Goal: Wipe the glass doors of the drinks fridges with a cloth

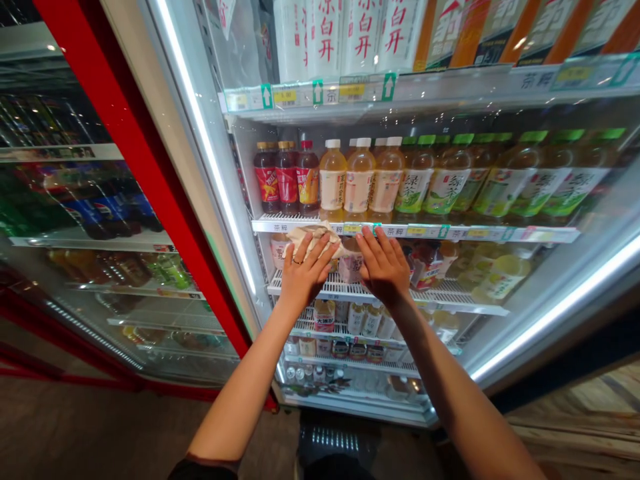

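My left hand [311, 261] presses a crumpled beige cloth [316, 233] in front of a drinks cooler's shelf edge, its fingers spread over the cloth. Light specks in front of the bottles suggest a glass door between hands and shelves. To the right, my right hand [384, 261] holds nothing; its fingers are stretched out flat over the shelf's label strip [460, 233]. Just above the hands stand dark red tea bottles [287, 177], white-capped bottles [360, 180] and green-capped tea bottles [450, 177]. Bottles on the shelf behind are partly hidden by my hands.
Above, an upper shelf edge [400, 87] carries tall white packs [350, 33] and orange-brown packs. A red-framed cooler [145, 167] stands on the left. A bright light strip [200, 127] runs down the left side. Wooden boards [590, 413] lie at lower right.
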Motion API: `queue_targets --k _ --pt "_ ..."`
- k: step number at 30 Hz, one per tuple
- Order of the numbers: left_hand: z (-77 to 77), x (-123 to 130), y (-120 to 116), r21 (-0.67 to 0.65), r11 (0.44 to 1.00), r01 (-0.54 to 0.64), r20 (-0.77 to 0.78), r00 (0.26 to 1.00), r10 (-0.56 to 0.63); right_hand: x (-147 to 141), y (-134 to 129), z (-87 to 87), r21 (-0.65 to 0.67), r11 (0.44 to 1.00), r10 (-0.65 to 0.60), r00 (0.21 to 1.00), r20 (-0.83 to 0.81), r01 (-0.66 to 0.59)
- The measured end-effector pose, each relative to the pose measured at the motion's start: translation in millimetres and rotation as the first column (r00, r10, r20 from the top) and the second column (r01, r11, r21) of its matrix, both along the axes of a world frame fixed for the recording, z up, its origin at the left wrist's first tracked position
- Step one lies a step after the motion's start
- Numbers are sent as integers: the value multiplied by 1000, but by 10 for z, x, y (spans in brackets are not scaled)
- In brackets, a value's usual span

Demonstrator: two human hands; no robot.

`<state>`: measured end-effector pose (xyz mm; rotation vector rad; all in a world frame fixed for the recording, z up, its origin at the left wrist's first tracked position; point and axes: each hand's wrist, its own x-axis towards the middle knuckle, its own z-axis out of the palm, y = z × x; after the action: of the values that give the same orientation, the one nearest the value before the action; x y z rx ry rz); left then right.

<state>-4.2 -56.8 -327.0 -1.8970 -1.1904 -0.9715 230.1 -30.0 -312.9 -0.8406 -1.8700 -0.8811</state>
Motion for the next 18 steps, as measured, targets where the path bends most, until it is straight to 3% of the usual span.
queue_targets --k 6,12,18 --pt "29 -384 -64 -13 999 43 -112 993 -44 11 21 -26 38 998 -41 999 -2 41" --pt "63 -350 -31 11 1000 -6 18 1000 6 -203 -82 30 180 982 -39 996 -78 52" --pt "-47 -500 -59 -28 999 27 -100 995 -29 -528 -119 96 148 989 9 998 -61 0"
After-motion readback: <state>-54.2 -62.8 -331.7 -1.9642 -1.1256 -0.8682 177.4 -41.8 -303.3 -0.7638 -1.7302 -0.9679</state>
